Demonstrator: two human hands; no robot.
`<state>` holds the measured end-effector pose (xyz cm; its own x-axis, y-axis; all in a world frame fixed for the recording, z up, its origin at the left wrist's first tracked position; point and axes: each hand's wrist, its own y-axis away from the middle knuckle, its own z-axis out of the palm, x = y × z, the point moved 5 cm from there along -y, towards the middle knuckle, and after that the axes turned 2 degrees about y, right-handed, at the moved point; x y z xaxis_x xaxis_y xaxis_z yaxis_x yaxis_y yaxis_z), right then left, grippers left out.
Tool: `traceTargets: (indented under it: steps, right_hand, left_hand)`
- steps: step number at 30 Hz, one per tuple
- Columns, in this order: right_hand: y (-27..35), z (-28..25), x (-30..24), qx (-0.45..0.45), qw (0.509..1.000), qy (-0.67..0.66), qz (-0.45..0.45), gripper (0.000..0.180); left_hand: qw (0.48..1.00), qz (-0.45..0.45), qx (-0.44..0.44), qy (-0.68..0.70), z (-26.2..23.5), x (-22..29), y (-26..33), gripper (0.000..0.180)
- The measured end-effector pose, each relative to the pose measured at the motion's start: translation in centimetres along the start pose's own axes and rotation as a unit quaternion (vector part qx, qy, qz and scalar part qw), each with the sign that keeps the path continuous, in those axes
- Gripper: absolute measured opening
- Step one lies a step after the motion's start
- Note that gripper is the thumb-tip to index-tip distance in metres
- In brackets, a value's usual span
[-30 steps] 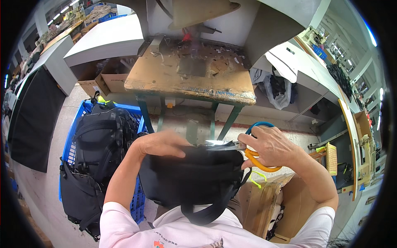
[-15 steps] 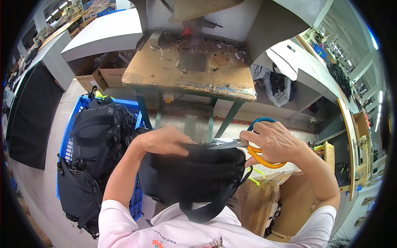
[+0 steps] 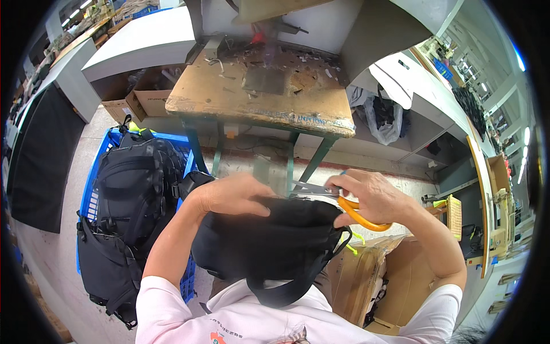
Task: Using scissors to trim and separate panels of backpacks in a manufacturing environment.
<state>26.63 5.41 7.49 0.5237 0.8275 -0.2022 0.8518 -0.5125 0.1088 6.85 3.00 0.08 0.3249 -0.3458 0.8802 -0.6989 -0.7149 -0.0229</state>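
Observation:
A black backpack (image 3: pixel 258 241) lies across my lap, its strap hanging toward my shirt. My left hand (image 3: pixel 235 198) grips the bag's far upper edge, thumb on the near side and fingers over the rim. In my right hand (image 3: pixel 366 195) is a pair of scissors (image 3: pixel 364 216) with an orange handle loop; a bit of blue shows behind the fingers. The blades point left, just above the bag's far edge and close to my left fingers. Whether they touch the fabric I cannot tell. Bright yellow-green cords (image 3: pixel 356 243) stick out at the bag's right end.
At my left stands a blue plastic crate (image 3: pixel 91 198) piled with black backpacks (image 3: pixel 129 189). Ahead is a worn wooden work table (image 3: pixel 217 94) on green legs, littered with scraps. An open cardboard box (image 3: pixel 409 275) sits at my right. White counters (image 3: pixel 146 49) flank the table.
The scissors have turned, so the blades lift off the bag's edge and the blue loop slips behind my fingers. My left hand has shifted slightly right along the edge.

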Motion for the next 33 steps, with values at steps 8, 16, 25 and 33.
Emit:
traceTargets:
  steps: [8, 16, 25, 33]
  right_hand:
    - [-1.5, 4.3, 0.7, 0.028, 0.943, -0.324, 0.072, 0.041]
    - [0.0, 5.4, 0.7, 0.051, 0.907, -0.408, 0.093, 0.033]
    - [1.9, 5.5, 1.0, 0.040, 0.905, -0.400, 0.140, 0.040]
    - [5.0, 3.8, 2.5, -0.084, 0.980, -0.150, 0.098, 0.085]
  left_hand:
    - [0.997, -0.019, 0.065, -0.043, -0.2, 0.5, -0.4, 0.034]
    - [0.958, -0.171, 0.225, 0.042, -4.7, -5.3, 9.8, 0.046]
    - [0.796, -0.109, 0.445, 0.395, 0.6, -10.3, 10.6, 0.032]
    - [0.837, -0.069, 0.400, 0.367, -0.5, -9.9, 9.7, 0.032]
